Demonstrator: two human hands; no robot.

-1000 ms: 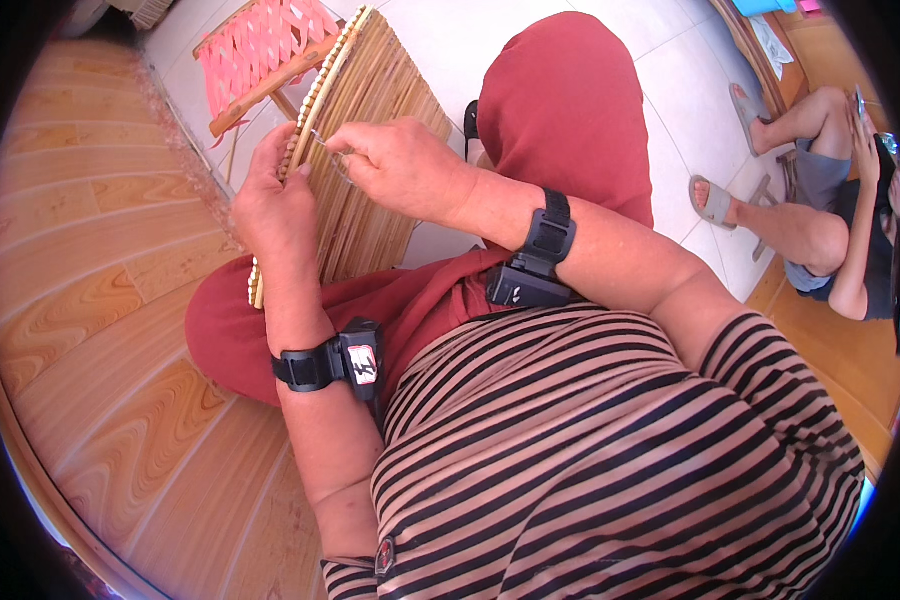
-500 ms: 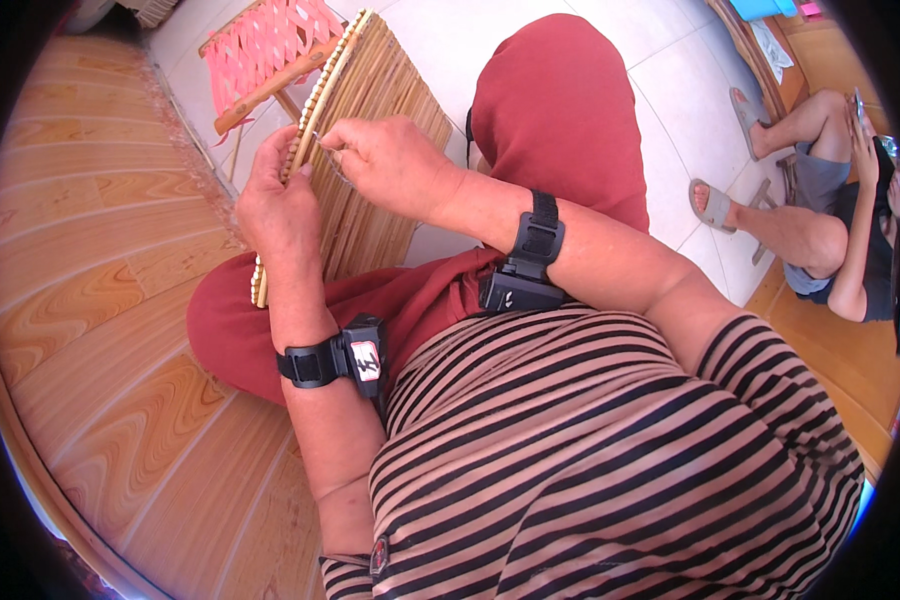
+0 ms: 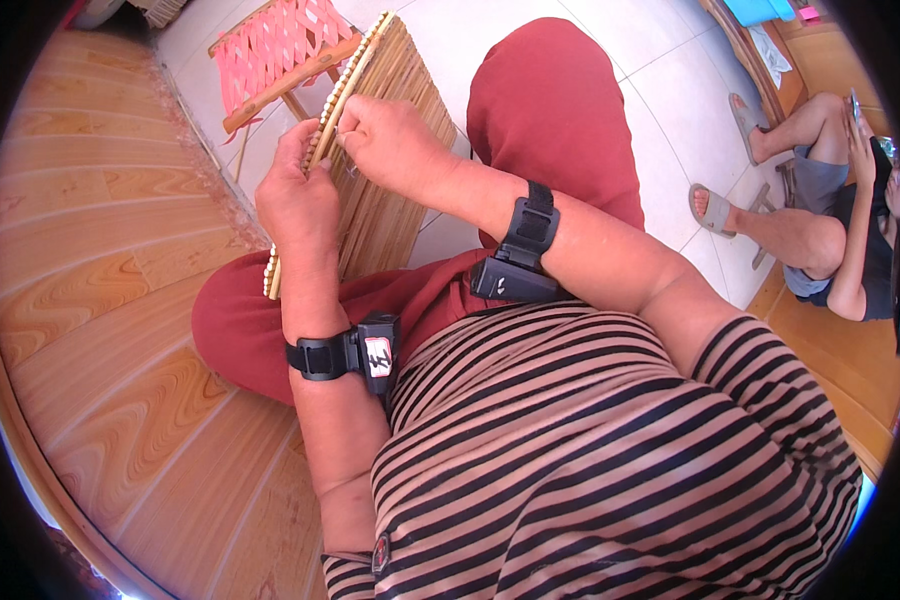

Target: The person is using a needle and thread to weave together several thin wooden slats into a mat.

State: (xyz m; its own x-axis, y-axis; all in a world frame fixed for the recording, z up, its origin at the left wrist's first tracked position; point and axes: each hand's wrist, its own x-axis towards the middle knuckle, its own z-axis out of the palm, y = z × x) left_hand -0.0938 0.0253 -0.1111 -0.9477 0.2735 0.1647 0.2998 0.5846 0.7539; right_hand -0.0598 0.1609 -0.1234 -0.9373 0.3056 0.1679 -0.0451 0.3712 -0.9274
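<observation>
A mat of thin tan stalks (image 3: 402, 75) stands tilted over my lap, a row of pale cut ends running along its left edge. My left hand (image 3: 300, 205) is closed around this edge, thumb on the mat's near face and fingers behind. Just above and to the right, my right hand (image 3: 395, 148) is pinched against the same edge strip. What it pinches is mostly hidden; it looks thin and silvery, like a needle. A fine loop, perhaps thread, shows below those fingers.
Past the mat stands a small wooden stool (image 3: 290, 80) with a pink woven strap seat. Wood-patterned flooring (image 3: 100, 300) lies left, pale tiles (image 3: 670, 110) ahead. At right another person (image 3: 830, 200) sits in grey sandals, holding a phone. My knees in red trousers (image 3: 555, 110) flank the mat.
Both hands and the mat have shifted slightly right. My right fingers have moved in against the edge strip, and the silvery tip seen before is now hidden.
</observation>
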